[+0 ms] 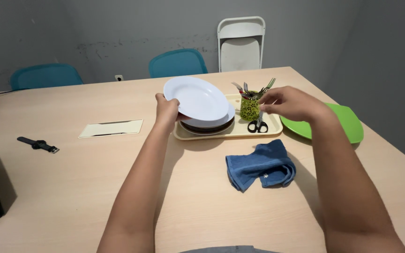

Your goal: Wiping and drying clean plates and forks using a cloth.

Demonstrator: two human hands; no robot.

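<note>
My left hand (166,110) grips the left rim of a white plate (196,97) and holds it tilted above a stack of plates (209,125) on a beige tray (226,135). My right hand (288,103) pinches the top of black-handled scissors (258,124), which hang blades-up beside a green patterned cup (249,108) holding forks and other cutlery (254,88). The scissor handles rest near the tray's front edge.
A crumpled blue cloth (260,165) lies in front of the tray. A green plate (341,122) sits to the right under my forearm. A black wristwatch (38,145) and a beige cable cover (111,128) are on the left. Chairs stand behind the table.
</note>
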